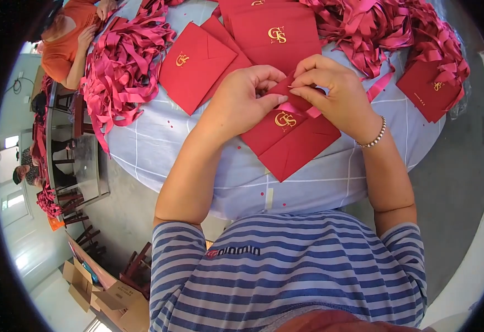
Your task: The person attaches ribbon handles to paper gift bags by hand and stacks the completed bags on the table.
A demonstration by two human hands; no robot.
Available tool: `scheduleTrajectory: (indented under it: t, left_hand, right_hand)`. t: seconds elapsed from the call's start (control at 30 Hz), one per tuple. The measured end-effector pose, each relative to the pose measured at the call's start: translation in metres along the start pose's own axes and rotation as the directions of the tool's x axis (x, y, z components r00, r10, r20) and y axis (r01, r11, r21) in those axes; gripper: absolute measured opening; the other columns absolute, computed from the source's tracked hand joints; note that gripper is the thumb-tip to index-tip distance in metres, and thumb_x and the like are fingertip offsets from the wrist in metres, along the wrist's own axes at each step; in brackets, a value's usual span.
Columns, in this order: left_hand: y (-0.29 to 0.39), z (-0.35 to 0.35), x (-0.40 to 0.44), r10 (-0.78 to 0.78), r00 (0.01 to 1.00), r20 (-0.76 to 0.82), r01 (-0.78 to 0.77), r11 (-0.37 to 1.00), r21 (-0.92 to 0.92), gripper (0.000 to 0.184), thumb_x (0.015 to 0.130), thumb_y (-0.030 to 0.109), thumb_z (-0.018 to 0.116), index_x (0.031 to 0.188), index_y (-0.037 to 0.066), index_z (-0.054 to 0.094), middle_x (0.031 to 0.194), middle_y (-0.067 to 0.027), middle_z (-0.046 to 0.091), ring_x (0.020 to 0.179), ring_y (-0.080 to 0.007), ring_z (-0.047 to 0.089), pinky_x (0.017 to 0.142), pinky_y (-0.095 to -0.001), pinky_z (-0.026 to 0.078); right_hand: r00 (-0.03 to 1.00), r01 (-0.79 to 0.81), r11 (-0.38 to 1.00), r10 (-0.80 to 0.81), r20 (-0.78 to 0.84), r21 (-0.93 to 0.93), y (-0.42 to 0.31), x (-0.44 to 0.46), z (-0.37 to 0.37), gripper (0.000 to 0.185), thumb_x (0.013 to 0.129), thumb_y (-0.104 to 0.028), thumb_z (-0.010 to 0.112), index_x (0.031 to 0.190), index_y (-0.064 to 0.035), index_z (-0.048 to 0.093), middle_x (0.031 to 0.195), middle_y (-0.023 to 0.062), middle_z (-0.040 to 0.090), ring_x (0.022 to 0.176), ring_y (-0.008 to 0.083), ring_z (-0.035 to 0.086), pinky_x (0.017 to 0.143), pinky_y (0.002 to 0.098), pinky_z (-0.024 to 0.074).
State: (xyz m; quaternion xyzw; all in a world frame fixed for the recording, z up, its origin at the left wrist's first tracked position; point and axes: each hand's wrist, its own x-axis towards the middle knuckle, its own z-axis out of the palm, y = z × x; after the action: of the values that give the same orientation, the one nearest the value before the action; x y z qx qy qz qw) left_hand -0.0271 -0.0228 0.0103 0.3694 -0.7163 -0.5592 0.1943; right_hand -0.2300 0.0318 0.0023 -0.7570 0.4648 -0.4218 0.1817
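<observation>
Over the near part of the table, both my hands meet at a red paper envelope [281, 87]. My left hand [247, 100] is closed on its left side, thumb pointing right. The fingers of my right hand [335, 91] pinch its upper right part, and a beaded bracelet circles that wrist. A pink satin ribbon [304, 109] passes below my fingertips; where it joins the envelope is hidden. Just under my hands lie more red envelopes [300, 146], overlapping, one with a gold monogram.
Gold-printed red envelopes [278, 27] are stacked farther back, beside other envelopes [195, 69]. Heaps of pink ribbon lie at left [123, 66] and right [363, 33]. More envelopes [427, 91] sit at the right edge. A person in orange [65, 41] works at far left; cardboard boxes [120, 304] stand lower left.
</observation>
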Motion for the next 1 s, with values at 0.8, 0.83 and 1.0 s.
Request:
scheduleTrajectory:
  t: [0.8,0.83,1.0]
  left_hand:
    - [-0.003,0.004,-0.002,-0.014,0.997,-0.074,0.021,0.996,0.092,0.031,0.082,-0.007,0.069,0.112,-0.002,0.064,0.097,-0.0032,0.07,0.088,-0.0086,0.064,0.078,-0.023,0.053]
    - [-0.002,0.005,-0.002,0.009,0.998,-0.061,-0.002,0.994,0.11,0.032,0.081,-0.006,0.07,0.112,-0.002,0.064,0.098,-0.0028,0.07,0.089,-0.0086,0.064,0.078,-0.0231,0.053]
    - [-0.005,0.005,-0.003,0.033,0.999,-0.037,-0.029,0.994,0.105,0.031,0.081,-0.005,0.072,0.111,-0.002,0.065,0.096,-0.0017,0.07,0.088,-0.0077,0.063,0.077,-0.0226,0.053]
  right_hand:
    - [0.984,-0.168,0.983,0.172,0.05,-0.079,-0.016,-0.001,-0.001,0.012,0.082,-0.006,0.067,0.094,-0.0034,0.068,0.083,0.0134,0.064,0.077,0.033,0.064,0.069,0.0399,0.0513]
    - [0.984,-0.165,0.983,0.17,0.049,-0.082,-0.013,-0.002,0.001,0.012,0.082,-0.006,0.067,0.094,-0.0034,0.068,0.083,0.0134,0.064,0.077,0.033,0.064,0.069,0.0399,0.0513]
    - [0.963,-0.245,0.956,0.22,0.156,0.163,-0.009,0.001,-0.011,0.017,0.084,-0.007,0.068,0.101,-0.0035,0.069,0.084,0.0116,0.066,0.075,0.0294,0.064,0.068,0.0351,0.051]
